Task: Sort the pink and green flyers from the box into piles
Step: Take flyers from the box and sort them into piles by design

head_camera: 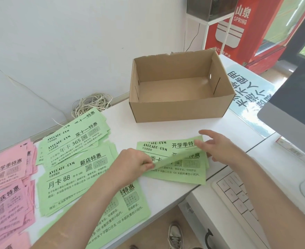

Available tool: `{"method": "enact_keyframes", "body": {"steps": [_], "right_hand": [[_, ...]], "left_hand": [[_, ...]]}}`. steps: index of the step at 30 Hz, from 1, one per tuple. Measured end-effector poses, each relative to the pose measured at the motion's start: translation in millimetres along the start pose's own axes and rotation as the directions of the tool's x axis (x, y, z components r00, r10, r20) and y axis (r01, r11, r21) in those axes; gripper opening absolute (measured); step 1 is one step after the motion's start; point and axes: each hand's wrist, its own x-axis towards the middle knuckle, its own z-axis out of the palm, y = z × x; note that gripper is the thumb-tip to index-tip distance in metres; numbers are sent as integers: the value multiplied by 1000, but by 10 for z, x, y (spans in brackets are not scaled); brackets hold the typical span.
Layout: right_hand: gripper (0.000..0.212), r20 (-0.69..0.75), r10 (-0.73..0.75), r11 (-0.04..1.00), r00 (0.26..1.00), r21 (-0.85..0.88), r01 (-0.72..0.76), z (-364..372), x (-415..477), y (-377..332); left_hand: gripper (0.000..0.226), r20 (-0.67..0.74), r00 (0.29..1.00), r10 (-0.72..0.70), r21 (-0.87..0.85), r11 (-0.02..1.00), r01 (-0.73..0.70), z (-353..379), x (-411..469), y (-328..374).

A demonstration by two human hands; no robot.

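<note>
At the far left the pink flyers (6, 186) lie in loose, overlapping piles on the white worktop (159, 130), running off the frame edge. Just beside them the green piles (72, 168) spread in several fanned heaps, sorted, it seems, by their headline print.

Nearer the middle, a small green stack (180, 169) lies apart from the rest. The left hand (135, 163) is closed in a pinch on the near edge of its top sheet, which is peeled up and curling. The right hand (218, 146) is open, fingers spread, its fingertips pressing the stack's far right corner flat.

The box (180, 87) stands behind, open and showing a bare cardboard floor, so the emptying looks done. I judge the task late: only this last stack is unsorted. The step in hand is separating one sheet; the next move calls for lifting it clear without dragging the sheet beneath, reading its headline, and carrying it left to the matching green pile.

The worktop is smooth and pale, butting a second desk section at right with a keyboard (238, 200) and the corner of a monitor (295, 108). A tangle of cord (92, 103) sits by the white wall; a red cooler (241, 33) stands behind. Daylight is bright.
</note>
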Motion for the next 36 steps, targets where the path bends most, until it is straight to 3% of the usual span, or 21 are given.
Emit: {"method": "enact_keyframes", "body": {"steps": [3,6,8,10,12,13,16,18,21,24,26,27,29,31,32,34,36], "right_hand": [[36,-81,25,989,996,145,-13,-3,-30,-28],[34,-123,21,991,992,132,-5,8,-20,-46],[43,-148,30,991,989,137,-10,12,0,-46],[51,-153,45,985,987,170,-19,-19,13,-65],[52,-111,19,993,994,119,-6,-40,16,-103],[45,-76,-1,998,997,65,6,-38,29,-113],[16,-37,-39,998,999,-52,37,-1,60,-118],[25,-74,-105,991,992,-94,98,29,57,-114],[15,-115,-130,990,985,-75,122,27,-5,-122],[41,-49,-61,998,997,-15,61,-7,-1,-79],[22,-16,-81,997,997,16,82,17,1,-86],[13,-24,-117,993,993,9,117,36,5,-83],[21,-64,-197,980,978,5,197,74,-9,-92],[31,-124,-274,960,954,30,279,78,-54,-132],[34,-152,-307,947,940,51,318,71,-68,-148],[35,-188,-357,925,915,63,374,57,-92,-160],[29,-209,-382,920,900,6,391,68,-106,-154]], "left_hand": [[15,-156,954,-257,-388,904,180,44,5,-55],[20,-167,916,-366,-522,821,232,66,-23,-51],[21,-184,933,-310,-442,874,203,84,-61,-3],[16,-157,976,-152,-158,979,128,119,-114,82],[36,-67,998,12,181,983,0,165,-167,215],[46,-14,999,36,257,966,-31,185,-189,280],[49,30,1000,-11,211,977,4,234,-170,296],[46,-8,999,-50,96,994,51,232,-149,227],[40,-83,989,-125,27,991,128,218,-134,110],[38,-101,983,-151,63,985,158,232,-96,119],[40,-115,977,-177,70,980,186,254,-68,145],[44,-134,972,-196,45,978,203,270,-55,145],[65,-240,934,-263,-91,964,248,265,-48,114],[87,-383,825,-416,-402,879,256,169,-65,83],[91,-404,767,-499,-578,789,209,99,-75,72],[69,-364,733,-574,-797,600,74,-23,-89,66],[32,-338,768,-544,-802,593,66,-61,-91,72]]}}
